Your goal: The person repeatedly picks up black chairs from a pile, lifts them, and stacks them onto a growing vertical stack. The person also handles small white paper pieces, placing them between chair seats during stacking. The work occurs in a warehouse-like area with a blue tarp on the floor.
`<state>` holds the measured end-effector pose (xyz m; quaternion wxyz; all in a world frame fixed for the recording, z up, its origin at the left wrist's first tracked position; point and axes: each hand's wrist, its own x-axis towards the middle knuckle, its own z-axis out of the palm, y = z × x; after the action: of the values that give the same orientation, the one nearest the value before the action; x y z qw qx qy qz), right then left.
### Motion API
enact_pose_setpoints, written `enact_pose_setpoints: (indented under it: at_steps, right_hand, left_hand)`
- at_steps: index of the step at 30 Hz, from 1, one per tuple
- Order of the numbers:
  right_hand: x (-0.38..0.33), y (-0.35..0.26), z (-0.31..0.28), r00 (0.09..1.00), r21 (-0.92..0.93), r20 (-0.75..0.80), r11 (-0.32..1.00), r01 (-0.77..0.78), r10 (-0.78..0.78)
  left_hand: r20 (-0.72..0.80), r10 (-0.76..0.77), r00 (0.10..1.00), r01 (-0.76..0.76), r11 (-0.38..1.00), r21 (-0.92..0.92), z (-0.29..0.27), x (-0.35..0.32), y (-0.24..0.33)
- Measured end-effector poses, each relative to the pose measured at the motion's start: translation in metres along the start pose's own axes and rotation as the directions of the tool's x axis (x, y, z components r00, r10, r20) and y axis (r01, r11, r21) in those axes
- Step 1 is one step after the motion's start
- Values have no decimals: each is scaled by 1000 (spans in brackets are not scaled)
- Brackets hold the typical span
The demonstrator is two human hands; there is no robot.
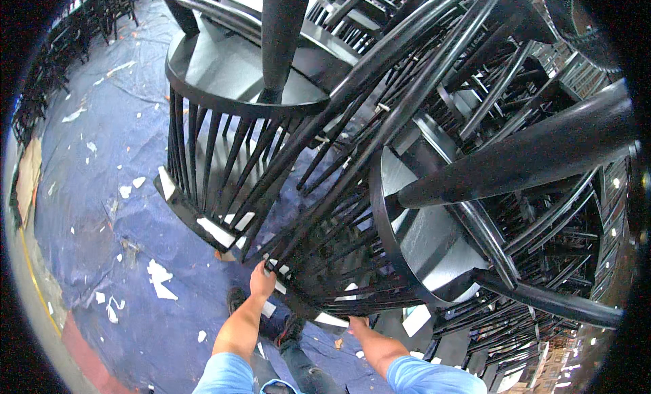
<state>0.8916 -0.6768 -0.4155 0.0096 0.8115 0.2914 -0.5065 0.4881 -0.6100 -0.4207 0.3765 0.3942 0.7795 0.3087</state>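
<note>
Right in front of me a black spindle-back chair [390, 218] is upside down, its legs up and its back rail low near my feet. My left hand [262, 281] is closed round the left end of that rail. At the rail's other end my right hand [358, 323] grips the edge, its fingers partly hidden behind the wood. White pieces [332, 319] show along the rail. A second upturned black chair [244, 108] is just beyond my left hand, with similar white pieces on its back rail.
More black chairs [475, 102] are piled up on the right and far side, with legs sticking out. Blue sheeting [88, 224] covers the floor, scattered with torn white scraps [161, 280]. A row of black chairs [81, 28] lines the far left.
</note>
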Motion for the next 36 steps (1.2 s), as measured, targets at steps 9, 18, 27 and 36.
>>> enact_pose_setpoints:
  at_steps: [9,18,27,36]
  right_hand:
    - [22,-4,1,990,-165,-112,984,67,-86]
    - [29,5,6,985,-145,-156,988,55,-78]
    - [33,16,4,977,-97,-192,993,74,-91]
    - [39,57,17,935,-10,-308,983,182,-176]
  left_hand:
    - [-11,28,1000,-29,999,-43,9,2,-12]
    - [-30,63,998,-62,998,21,5,-1,-5]
    - [62,-14,998,12,999,42,10,-2,1]
    - [124,77,989,-90,991,98,-15,-12,-3]
